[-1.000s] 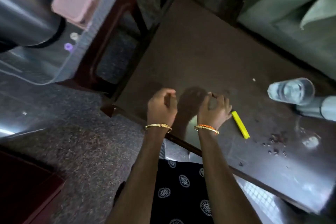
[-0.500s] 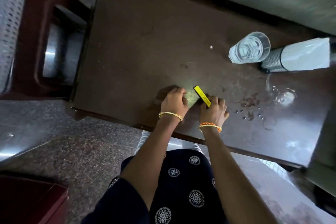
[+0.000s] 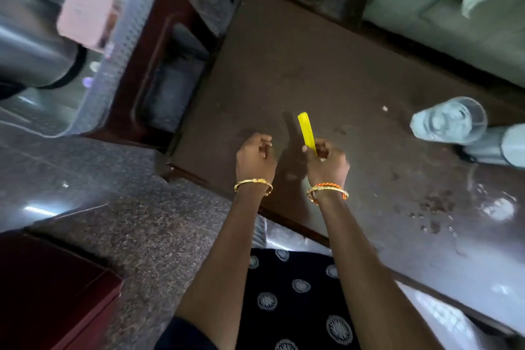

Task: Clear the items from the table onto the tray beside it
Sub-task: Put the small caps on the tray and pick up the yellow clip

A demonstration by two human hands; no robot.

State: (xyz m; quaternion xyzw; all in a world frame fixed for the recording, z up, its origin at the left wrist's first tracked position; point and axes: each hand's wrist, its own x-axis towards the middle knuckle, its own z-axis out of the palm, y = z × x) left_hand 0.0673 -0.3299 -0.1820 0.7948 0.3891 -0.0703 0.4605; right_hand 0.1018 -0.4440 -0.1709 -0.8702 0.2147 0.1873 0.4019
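**A:** What is new since half a second ago?

**B:** Back then the yellow stick (image 3: 307, 133) lay low by the fingers, close to the table (image 3: 298, 71). Now it is lifted up and points away from the person. The view has swung too, so the tray (image 3: 119, 65) shows again on the left.

**A:** Who has the stick?

**B:** The right hand (image 3: 326, 163). Its grip is closed around the near end of the stick, fingers curled tight. The rest of the stick pokes out past the fingers, above the table.

**A:** And the left hand (image 3: 255, 158)?

**B:** It is curled in a loose fist just beside the right one. I cannot tell if anything is inside it. It is not touching the stick.

**A:** How many things can you count?

**B:** One yellow stick. One clear glass (image 3: 449, 121) standing on the table, far off to the right. One white and grey bottle (image 3: 497, 148) lying on its side, right against the glass. Some dark crumbs (image 3: 434, 204) and a wet spot on the table near the right edge.

**A:** What is in the tray?

**B:** One pink box (image 3: 85, 15) and one big shiny steel pot (image 3: 31, 57). It is blurry there, so I cannot say more.

**A:** Anything on the wrists?

**B:** One gold bangle (image 3: 252, 185) on the left wrist. One gold bangle with an orange thread (image 3: 326, 190) on the right
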